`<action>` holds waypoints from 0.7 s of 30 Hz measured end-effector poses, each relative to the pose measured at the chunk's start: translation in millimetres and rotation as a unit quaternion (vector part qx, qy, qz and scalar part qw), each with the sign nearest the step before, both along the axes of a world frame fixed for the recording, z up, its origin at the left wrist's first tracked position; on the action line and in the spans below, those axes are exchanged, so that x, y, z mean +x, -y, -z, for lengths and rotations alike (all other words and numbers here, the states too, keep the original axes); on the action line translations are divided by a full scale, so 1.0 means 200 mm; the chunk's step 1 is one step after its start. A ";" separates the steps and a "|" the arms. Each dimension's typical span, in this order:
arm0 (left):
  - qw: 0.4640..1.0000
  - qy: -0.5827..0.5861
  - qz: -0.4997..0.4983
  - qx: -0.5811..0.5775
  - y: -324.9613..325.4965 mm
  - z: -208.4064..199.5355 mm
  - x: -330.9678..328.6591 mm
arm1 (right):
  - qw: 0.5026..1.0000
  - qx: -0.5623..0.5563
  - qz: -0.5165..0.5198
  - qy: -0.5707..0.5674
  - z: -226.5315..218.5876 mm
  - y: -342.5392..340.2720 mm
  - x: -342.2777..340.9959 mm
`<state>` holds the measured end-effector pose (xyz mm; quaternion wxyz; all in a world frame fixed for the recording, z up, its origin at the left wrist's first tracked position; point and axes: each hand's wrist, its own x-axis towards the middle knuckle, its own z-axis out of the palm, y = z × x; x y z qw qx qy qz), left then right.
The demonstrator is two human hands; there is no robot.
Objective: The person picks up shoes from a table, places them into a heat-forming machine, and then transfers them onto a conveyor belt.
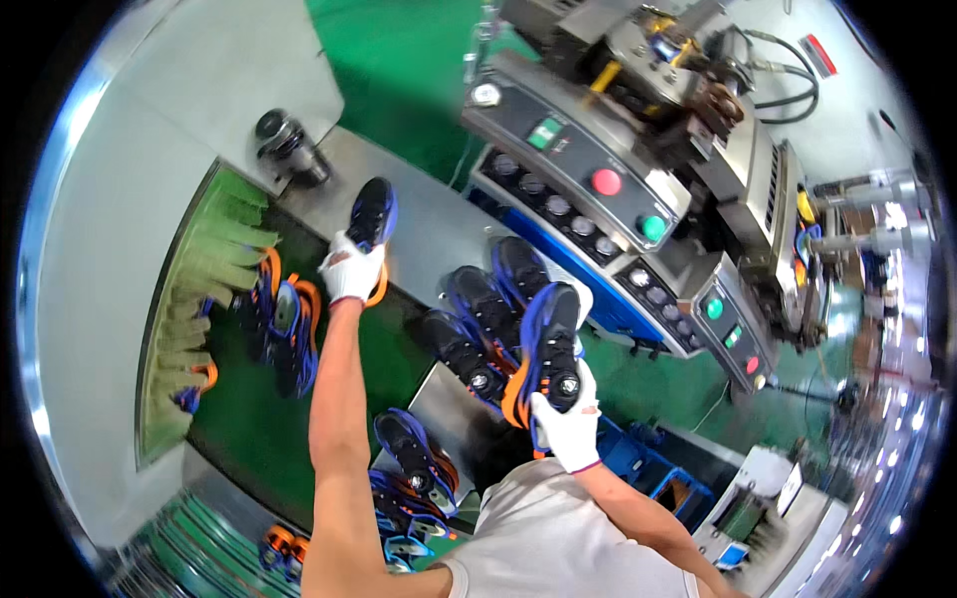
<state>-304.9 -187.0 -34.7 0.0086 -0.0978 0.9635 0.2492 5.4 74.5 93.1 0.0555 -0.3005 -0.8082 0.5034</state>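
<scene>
I see both hands in white gloves: my left hand [351, 271] on a black and blue sneaker [372, 214] with an orange sole edge, my right hand [568, 429] on a black sneaker with blue trim and orange heel [546, 354]. The conveyor belt [249, 419] is dark green, the floor [399, 80] bright green. The control panel [588, 189] is grey, with one red button [606, 181] and one green button [653, 228]. My shirt [548, 543] is pale grey.

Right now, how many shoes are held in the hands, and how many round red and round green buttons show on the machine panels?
Shoes in hands: 2, one in the left hand, one in the right hand
Round red buttons: 2
Round green buttons: 2
Total: 6
</scene>
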 end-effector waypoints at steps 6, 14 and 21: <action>0.998 0.053 0.002 -0.012 -0.03 -0.07 0.03 | 0.996 0.088 0.007 -0.014 0.12 -0.01 -0.01; 0.942 0.101 0.134 0.292 -0.42 -0.59 0.61 | 0.887 -0.422 0.159 -0.098 -0.12 -0.43 0.25; 0.874 0.168 0.337 0.308 -1.20 -0.98 1.33 | 0.842 -0.409 0.264 -0.231 -0.43 -0.72 0.85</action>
